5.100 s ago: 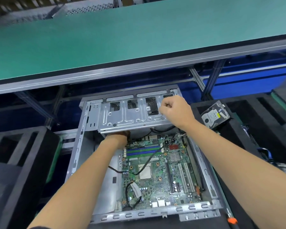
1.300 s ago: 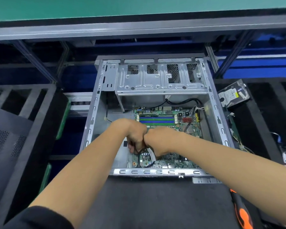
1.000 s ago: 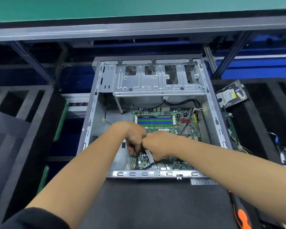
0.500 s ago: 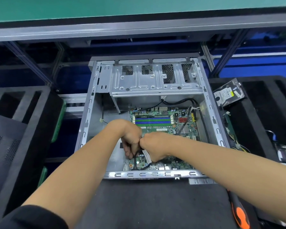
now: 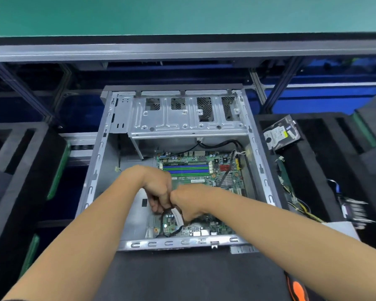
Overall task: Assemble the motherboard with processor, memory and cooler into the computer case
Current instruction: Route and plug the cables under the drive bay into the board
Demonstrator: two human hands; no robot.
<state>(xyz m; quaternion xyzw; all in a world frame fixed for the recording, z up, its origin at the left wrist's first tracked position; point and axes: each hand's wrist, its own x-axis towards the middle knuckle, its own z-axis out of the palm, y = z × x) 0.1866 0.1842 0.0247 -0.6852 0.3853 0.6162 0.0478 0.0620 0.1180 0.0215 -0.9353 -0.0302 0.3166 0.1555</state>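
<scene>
We see the green motherboard [image 5: 201, 174] lying flat in the open grey metal computer case [image 5: 256, 148]. Above its near half, our left hand [image 5: 159, 187] and right hand [image 5: 188, 203] meet, fingers curled around a black cable with white connector [image 5: 177, 216]. The case sits on a black foam mat [image 5: 182, 276] below a green-topped bench [image 5: 182, 14].

motherboard [image 5: 204, 177] in the computer case [image 5: 96, 170], drive cage [image 5: 182, 120] behind it, hard drive [image 5: 281, 135] right of case

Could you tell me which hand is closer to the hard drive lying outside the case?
Right. The right hand is nearer the hard drive; the left hand sits just beyond it, farther away.
</scene>
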